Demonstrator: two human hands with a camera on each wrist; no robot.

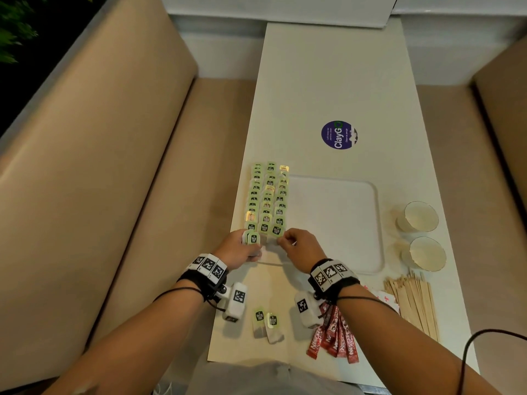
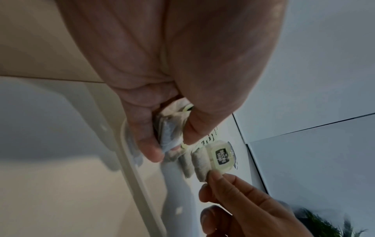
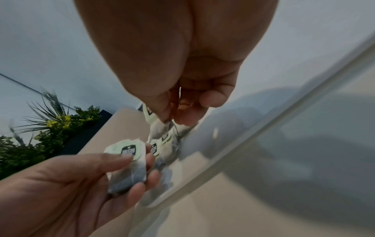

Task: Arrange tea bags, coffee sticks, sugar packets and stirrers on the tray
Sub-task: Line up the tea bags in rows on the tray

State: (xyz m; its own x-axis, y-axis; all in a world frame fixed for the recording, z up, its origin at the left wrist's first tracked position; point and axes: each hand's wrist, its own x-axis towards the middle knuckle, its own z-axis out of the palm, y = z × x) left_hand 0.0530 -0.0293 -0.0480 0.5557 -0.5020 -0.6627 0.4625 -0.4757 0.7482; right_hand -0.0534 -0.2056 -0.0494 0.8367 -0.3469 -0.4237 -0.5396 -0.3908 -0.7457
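A: What lies closest in the head view?

B: Two loose tea bags (image 1: 267,325) on the bench (image 1: 328,89) between the forearms, with red coffee sticks (image 1: 333,336) to their right.

A: And the hands?

B: The left hand (image 1: 238,248) has its fingers curled round a small stack of tea bags (image 1: 252,238); the left wrist view shows thumb and fingers clamping it. The right hand (image 1: 299,246) pinches a single tea bag (image 2: 211,158) at the near end of the rows, fingertips closed on it.

A: Where are the rest?

B: Three rows of tea bags (image 1: 266,199) run away from the hands along the left side of the white tray (image 1: 368,223). I cannot tell whether the leftmost row sits fully inside the rim.

A: Further out?

B: Wooden stirrers (image 1: 413,302) lie right of the coffee sticks, with white sugar packets (image 1: 383,297) printed in red peeking from under them. Two paper cups (image 1: 419,216) stand right of the tray. A round purple sticker (image 1: 339,135) is beyond it.
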